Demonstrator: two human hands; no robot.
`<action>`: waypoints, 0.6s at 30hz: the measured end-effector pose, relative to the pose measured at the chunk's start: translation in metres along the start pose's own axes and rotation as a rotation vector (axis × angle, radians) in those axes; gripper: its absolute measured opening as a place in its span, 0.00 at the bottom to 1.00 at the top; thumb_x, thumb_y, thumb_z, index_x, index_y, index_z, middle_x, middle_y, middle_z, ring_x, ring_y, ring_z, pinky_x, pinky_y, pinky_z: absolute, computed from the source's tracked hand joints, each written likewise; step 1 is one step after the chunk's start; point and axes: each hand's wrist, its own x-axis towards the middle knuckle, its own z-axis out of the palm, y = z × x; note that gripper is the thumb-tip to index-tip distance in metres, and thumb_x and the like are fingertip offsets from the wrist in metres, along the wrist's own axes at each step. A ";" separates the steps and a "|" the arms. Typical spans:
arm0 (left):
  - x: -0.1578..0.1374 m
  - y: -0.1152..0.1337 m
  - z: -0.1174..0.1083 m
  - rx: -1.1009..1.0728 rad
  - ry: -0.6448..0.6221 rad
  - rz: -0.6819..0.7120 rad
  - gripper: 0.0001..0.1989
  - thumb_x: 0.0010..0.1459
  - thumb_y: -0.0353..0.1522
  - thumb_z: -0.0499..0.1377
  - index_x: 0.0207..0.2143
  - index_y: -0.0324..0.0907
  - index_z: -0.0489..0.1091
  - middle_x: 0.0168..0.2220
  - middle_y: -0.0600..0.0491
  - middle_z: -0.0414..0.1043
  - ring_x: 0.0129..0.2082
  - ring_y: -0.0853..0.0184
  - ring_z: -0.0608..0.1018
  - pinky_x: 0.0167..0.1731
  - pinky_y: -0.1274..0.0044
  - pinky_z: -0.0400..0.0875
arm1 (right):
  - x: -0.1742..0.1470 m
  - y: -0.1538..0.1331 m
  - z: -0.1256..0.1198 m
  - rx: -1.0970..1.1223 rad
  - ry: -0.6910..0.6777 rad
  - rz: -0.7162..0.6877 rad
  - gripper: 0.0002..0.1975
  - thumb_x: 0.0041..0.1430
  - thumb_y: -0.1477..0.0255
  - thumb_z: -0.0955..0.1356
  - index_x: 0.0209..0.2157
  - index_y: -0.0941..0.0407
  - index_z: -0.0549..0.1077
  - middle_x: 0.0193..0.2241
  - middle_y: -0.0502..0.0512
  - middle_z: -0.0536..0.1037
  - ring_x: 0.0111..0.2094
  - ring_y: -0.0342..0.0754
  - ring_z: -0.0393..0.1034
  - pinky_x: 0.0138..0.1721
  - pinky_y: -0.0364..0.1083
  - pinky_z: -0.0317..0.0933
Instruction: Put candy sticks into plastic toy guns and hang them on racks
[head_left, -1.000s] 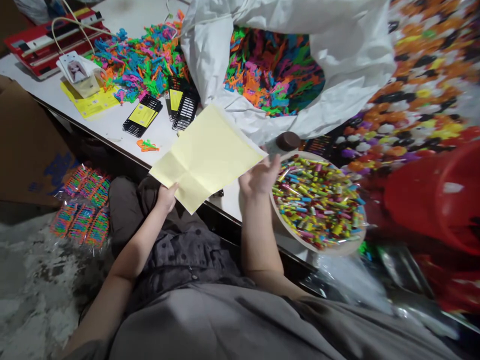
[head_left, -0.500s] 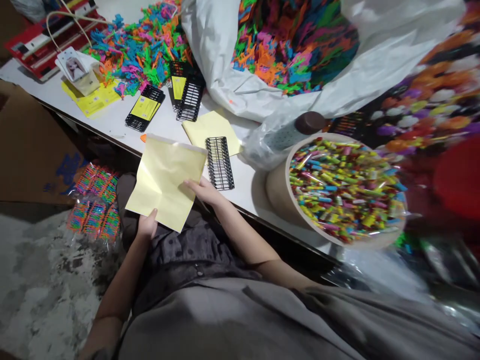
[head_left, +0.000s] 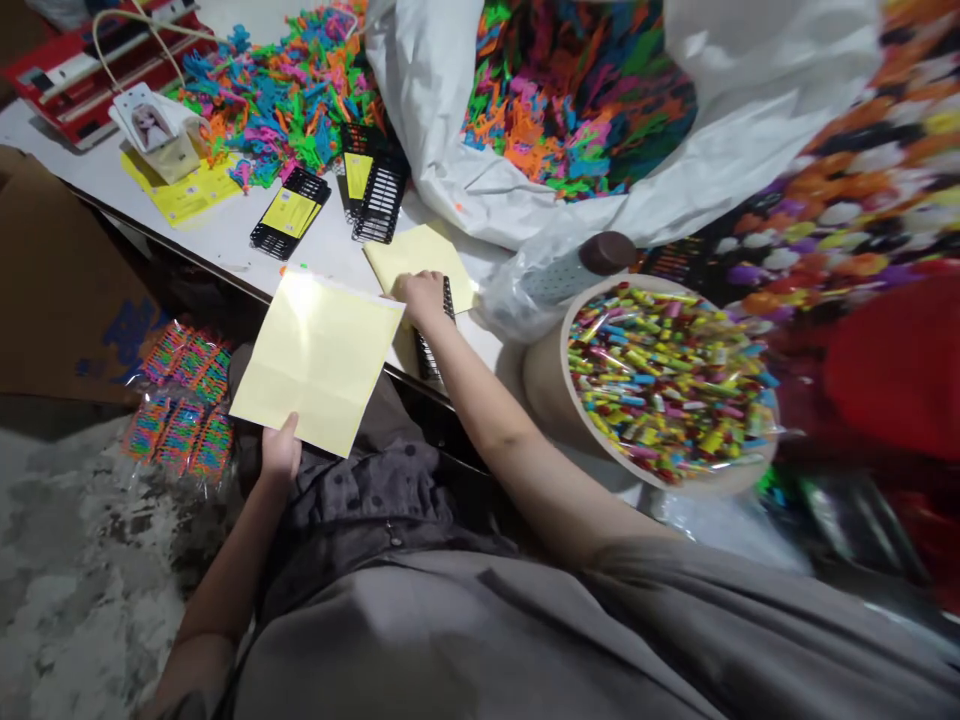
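Observation:
My left hand [head_left: 281,450] grips the lower edge of a pale yellow sheet of paper [head_left: 319,365], thumb on top, over my lap. The sheet shows faint creases and a bright glare near its top corner. My right hand [head_left: 421,297] is at the table, its fingers bent over a stack of yellow paper [head_left: 397,252] and the upper part of a black slotted plastic rack [head_left: 426,358]. Its fingertips are hidden, and I cannot tell what they grasp. The hand and forearm cover much of the rack.
Black racks with yellow labels [head_left: 291,212] lie farther left, near a pile of colourful plastic figures [head_left: 289,90]. A white sack [head_left: 427,110] holds more figures. Right of my arm stand a bottle [head_left: 570,275] in plastic and a beige bucket [head_left: 551,375] of small colourful pieces. Bagged packs [head_left: 180,435] lie lower left.
My right hand has let go of the yellow sheet and moved up and right onto the paper stack and black rack. The sheet, now in my left hand alone, lies flatter and slightly farther left.

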 end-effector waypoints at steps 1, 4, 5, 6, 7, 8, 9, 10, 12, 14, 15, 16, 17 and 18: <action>-0.001 -0.002 0.003 0.000 0.002 -0.004 0.26 0.49 0.23 0.61 0.53 0.39 0.67 0.54 0.44 0.69 0.59 0.58 0.68 0.62 0.64 0.58 | 0.003 -0.004 0.005 -0.030 -0.016 0.022 0.23 0.58 0.62 0.62 0.42 0.67 0.75 0.40 0.71 0.75 0.47 0.62 0.64 0.52 0.56 0.50; -0.007 -0.008 0.011 -0.007 0.000 0.023 0.26 0.51 0.24 0.61 0.54 0.41 0.67 0.57 0.45 0.67 0.58 0.60 0.69 0.62 0.67 0.58 | 0.008 -0.009 0.013 -0.075 0.007 0.020 0.18 0.56 0.67 0.62 0.34 0.68 0.77 0.34 0.70 0.76 0.45 0.59 0.65 0.55 0.55 0.45; -0.009 -0.010 0.012 -0.014 0.003 0.032 0.26 0.51 0.24 0.61 0.54 0.41 0.67 0.57 0.46 0.67 0.58 0.61 0.69 0.62 0.68 0.58 | 0.010 -0.008 0.012 -0.084 0.013 0.005 0.17 0.54 0.69 0.62 0.34 0.69 0.77 0.33 0.70 0.76 0.43 0.58 0.65 0.55 0.55 0.45; -0.010 -0.011 0.013 -0.023 0.007 0.033 0.26 0.51 0.24 0.61 0.54 0.41 0.67 0.56 0.46 0.67 0.58 0.61 0.69 0.62 0.69 0.59 | 0.012 -0.006 0.010 -0.085 0.011 0.000 0.16 0.54 0.71 0.62 0.34 0.69 0.77 0.31 0.69 0.76 0.41 0.57 0.66 0.55 0.54 0.45; -0.011 -0.012 0.014 -0.033 0.016 0.029 0.26 0.51 0.24 0.61 0.54 0.41 0.67 0.56 0.46 0.68 0.58 0.61 0.69 0.61 0.69 0.59 | 0.014 -0.004 0.006 -0.071 0.013 0.017 0.16 0.53 0.72 0.62 0.34 0.68 0.76 0.30 0.68 0.76 0.38 0.55 0.66 0.54 0.54 0.47; -0.012 -0.012 0.014 -0.042 0.028 0.021 0.25 0.51 0.24 0.61 0.54 0.41 0.67 0.55 0.46 0.68 0.58 0.61 0.69 0.61 0.69 0.60 | 0.015 0.000 0.001 -0.033 0.023 0.052 0.15 0.53 0.72 0.62 0.33 0.67 0.76 0.30 0.66 0.75 0.36 0.53 0.66 0.51 0.52 0.49; -0.013 -0.012 0.014 -0.052 0.038 0.011 0.25 0.51 0.24 0.60 0.54 0.41 0.67 0.55 0.46 0.69 0.58 0.61 0.69 0.61 0.69 0.60 | 0.016 0.004 -0.005 0.029 0.039 0.100 0.14 0.53 0.72 0.63 0.33 0.65 0.76 0.29 0.63 0.75 0.33 0.51 0.65 0.48 0.51 0.52; -0.013 -0.011 0.013 -0.060 0.044 0.005 0.25 0.51 0.24 0.60 0.54 0.41 0.67 0.55 0.46 0.69 0.57 0.61 0.70 0.61 0.69 0.60 | 0.017 0.008 -0.012 0.106 0.062 0.151 0.12 0.54 0.71 0.63 0.32 0.64 0.75 0.28 0.61 0.74 0.31 0.49 0.63 0.44 0.49 0.54; -0.011 -0.009 0.010 -0.067 0.048 0.003 0.25 0.51 0.23 0.60 0.53 0.41 0.68 0.54 0.47 0.69 0.57 0.61 0.70 0.61 0.69 0.60 | 0.019 0.019 -0.026 0.289 0.121 0.220 0.09 0.55 0.72 0.63 0.30 0.62 0.73 0.25 0.55 0.71 0.27 0.45 0.59 0.37 0.46 0.55; -0.008 -0.006 0.006 -0.071 0.035 0.005 0.25 0.51 0.23 0.60 0.53 0.41 0.68 0.53 0.47 0.70 0.57 0.61 0.70 0.61 0.68 0.59 | 0.020 0.030 -0.040 0.469 0.158 0.223 0.08 0.55 0.74 0.62 0.27 0.61 0.70 0.22 0.51 0.66 0.25 0.42 0.56 0.33 0.44 0.54; -0.007 -0.005 0.005 -0.073 0.033 0.003 0.25 0.50 0.23 0.60 0.53 0.41 0.68 0.53 0.47 0.71 0.57 0.61 0.70 0.61 0.68 0.59 | 0.019 0.035 -0.046 0.544 0.178 0.209 0.08 0.56 0.75 0.62 0.27 0.61 0.69 0.21 0.49 0.64 0.25 0.41 0.55 0.33 0.43 0.54; -0.006 -0.003 0.004 -0.076 0.035 -0.003 0.25 0.50 0.22 0.59 0.53 0.40 0.68 0.52 0.47 0.71 0.57 0.61 0.70 0.61 0.68 0.59 | 0.018 0.039 -0.053 0.606 0.203 0.193 0.08 0.57 0.75 0.61 0.26 0.61 0.68 0.21 0.48 0.63 0.25 0.40 0.55 0.33 0.43 0.53; -0.005 -0.002 0.003 -0.081 0.042 -0.012 0.25 0.50 0.22 0.59 0.52 0.40 0.68 0.51 0.47 0.72 0.57 0.61 0.71 0.61 0.68 0.59 | 0.016 0.042 -0.060 0.654 0.235 0.174 0.08 0.57 0.76 0.61 0.27 0.61 0.68 0.22 0.48 0.63 0.26 0.40 0.56 0.34 0.42 0.53; -0.005 -0.001 0.004 -0.087 0.053 -0.022 0.24 0.50 0.22 0.58 0.52 0.39 0.68 0.50 0.46 0.73 0.56 0.61 0.71 0.61 0.68 0.60 | 0.013 0.044 -0.066 0.689 0.280 0.157 0.08 0.58 0.76 0.60 0.27 0.61 0.68 0.23 0.48 0.64 0.27 0.40 0.56 0.34 0.42 0.53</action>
